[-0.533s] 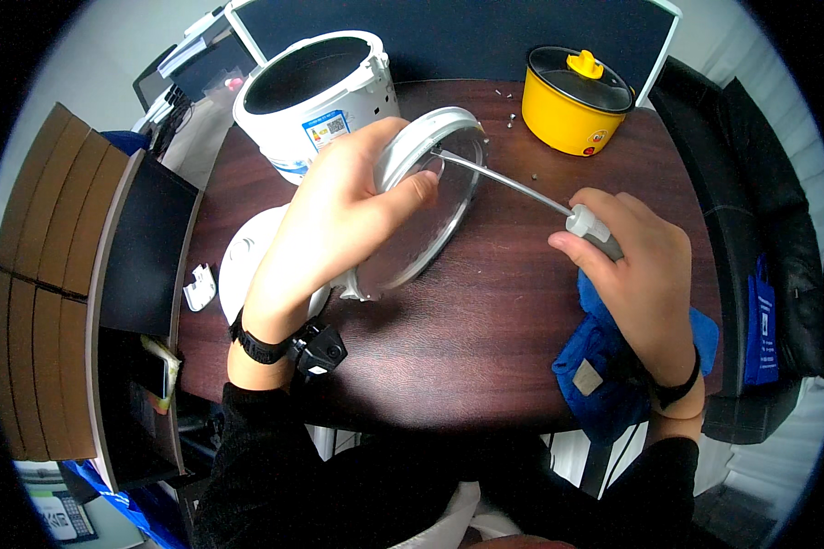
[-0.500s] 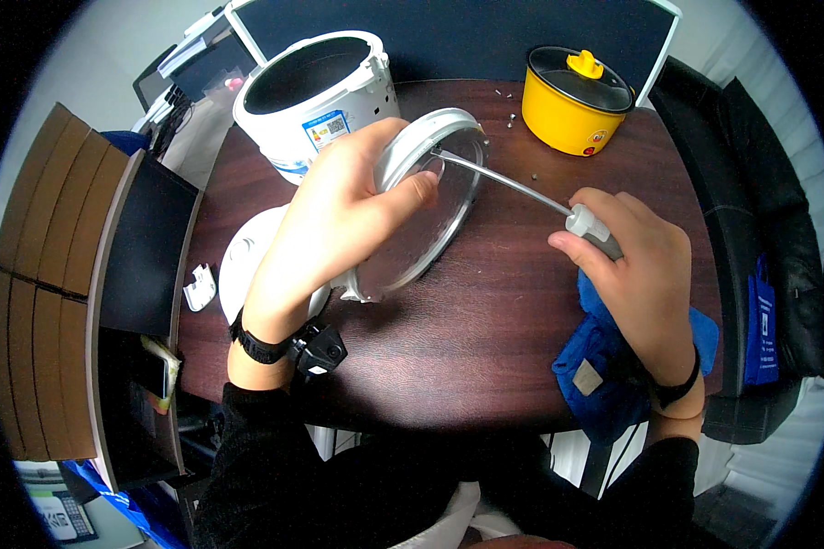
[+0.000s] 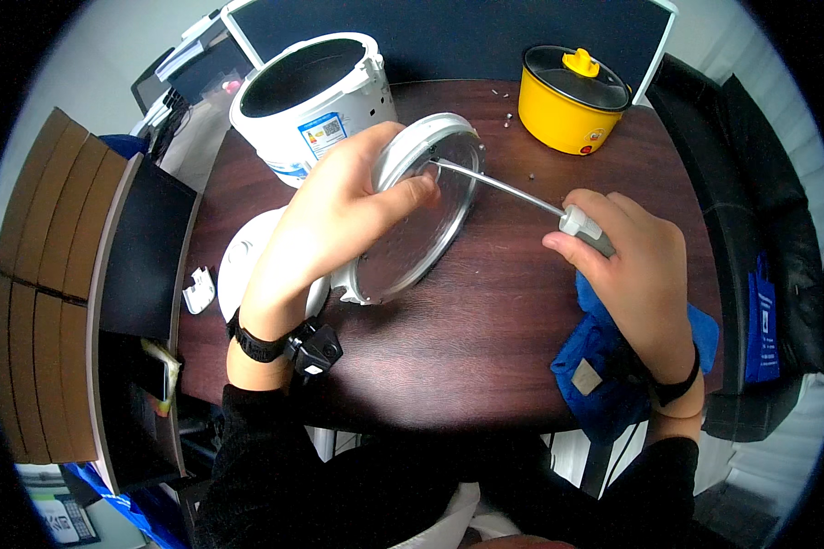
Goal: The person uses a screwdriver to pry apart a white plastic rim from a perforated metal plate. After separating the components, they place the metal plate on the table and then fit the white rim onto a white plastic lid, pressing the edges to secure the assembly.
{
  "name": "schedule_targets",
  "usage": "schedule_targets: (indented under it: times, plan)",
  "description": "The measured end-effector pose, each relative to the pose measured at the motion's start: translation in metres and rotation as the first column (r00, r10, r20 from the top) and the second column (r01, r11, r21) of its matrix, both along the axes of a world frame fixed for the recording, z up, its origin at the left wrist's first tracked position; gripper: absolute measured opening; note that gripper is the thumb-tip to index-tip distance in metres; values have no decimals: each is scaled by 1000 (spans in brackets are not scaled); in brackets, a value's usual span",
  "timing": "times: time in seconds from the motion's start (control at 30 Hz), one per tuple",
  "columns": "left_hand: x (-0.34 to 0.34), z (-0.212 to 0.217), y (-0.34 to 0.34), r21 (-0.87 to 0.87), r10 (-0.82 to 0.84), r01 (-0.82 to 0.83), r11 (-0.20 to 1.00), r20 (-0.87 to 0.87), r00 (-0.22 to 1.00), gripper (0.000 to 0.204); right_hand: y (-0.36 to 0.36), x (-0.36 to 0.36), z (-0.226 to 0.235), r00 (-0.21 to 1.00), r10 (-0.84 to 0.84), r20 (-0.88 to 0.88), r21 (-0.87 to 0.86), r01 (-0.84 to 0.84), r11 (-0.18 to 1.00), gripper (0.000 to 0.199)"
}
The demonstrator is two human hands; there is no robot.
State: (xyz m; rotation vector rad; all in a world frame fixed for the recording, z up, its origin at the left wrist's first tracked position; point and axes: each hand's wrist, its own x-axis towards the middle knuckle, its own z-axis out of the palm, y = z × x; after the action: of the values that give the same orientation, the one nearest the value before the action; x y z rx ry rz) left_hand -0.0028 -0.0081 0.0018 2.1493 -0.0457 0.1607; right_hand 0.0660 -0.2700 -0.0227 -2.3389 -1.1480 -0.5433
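Round lid [image 3: 419, 233] clasped in left hand [image 3: 357, 201], screwdriver [image 3: 511, 189] in curled right hand [image 3: 634, 256], white pot [image 3: 276, 142] far left, yellow pot [image 3: 563, 121] far right, white disc [image 3: 240, 265] partly behind left wrist [image 3: 270, 316].

round lid part [image 3: 421, 240]: white plastic rim, shiny see-through-looking disc, held up tilted, nearly on edge. screwdriver [image 3: 513, 191]: grey-and-white handle, long metal shaft sloping up-left, tip at inner rim, contact too small to confirm.

Left fingers [image 3: 416, 190] hold a tilted disc [image 3: 414, 240], right fingers [image 3: 572, 247] a grey-handled screwdriver [image 3: 499, 186].
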Motion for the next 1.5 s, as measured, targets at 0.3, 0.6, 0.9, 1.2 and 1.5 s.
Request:
schedule_targets:
  times: [0.3,0.6,0.9,1.2,1.5]
  plan:
    - [1,1,0,-14,6,-6,1000,-12,1000,25,-1,2,0,999,-15,35,27,14,1000,37]
    - [-2,-1,-4,21,64,-64,998,3,998,32,0,-1,2,998,-40,45,11,39,999,39]
    - [-1,-8,-6,17,75,-77,997,116,990,44,2,-4,0,994,-54,90,26,52,998,39]
    - [-6,-7,-13,73,83,-97,993,174,981,50,2,-7,0,989,-67,133,3,67,998,38]
    - [-6,-15,-23,189,82,-170,967,403,911,48,1,-5,-1,998,5,67,57,-9,998,35]
